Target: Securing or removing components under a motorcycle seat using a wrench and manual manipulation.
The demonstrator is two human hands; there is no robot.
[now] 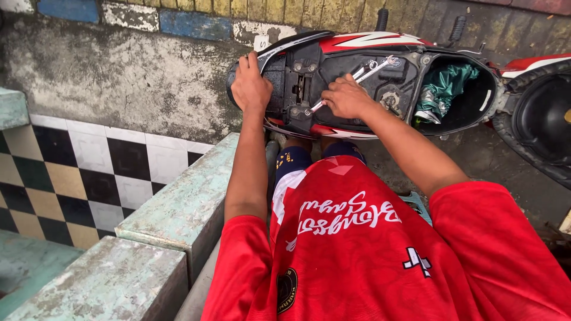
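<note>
The right hand [347, 97] is gripping a wrench [357, 77] over the scooter [309, 65] bay; the left hand [250, 83] is clasping its front edge. Keeping the wrench seated squarely should prevent slipping.

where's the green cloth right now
In the head view, upper right: the green cloth lies bunched inside the scooter's open under-seat compartment, right of the right hand holding a wrench.

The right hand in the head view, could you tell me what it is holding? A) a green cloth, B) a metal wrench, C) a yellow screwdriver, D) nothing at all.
B: the right hand grips a metal wrench lying across the scooter's open compartment, while the left hand rests on the scooter's end.
</note>
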